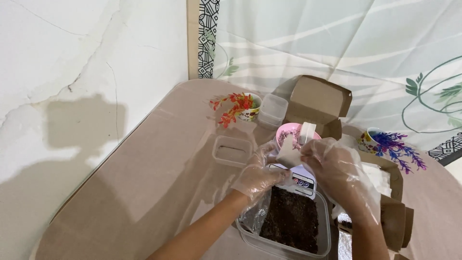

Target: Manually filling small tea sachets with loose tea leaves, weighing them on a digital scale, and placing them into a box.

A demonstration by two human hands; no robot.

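Note:
Both my hands wear thin clear plastic gloves. My left hand [257, 174] and my right hand [337, 168] together pinch a small white paper packet [288, 153] held above a pink bowl [287, 132] that rests on a white digital scale [303, 179]. Just below my hands, a clear plastic tub [322, 231] holds dark soil. A small white scoop [307, 132] stands in the pink bowl.
A beige table [144, 183] carries a clear container lid [232, 150], stacked clear containers [272, 110], an open cardboard box [317, 101], a cup of red-orange artificial flowers [238, 107], a cup of purple flowers [390, 144] and brown cardboard [394, 212] at right. A cracked white wall is at left.

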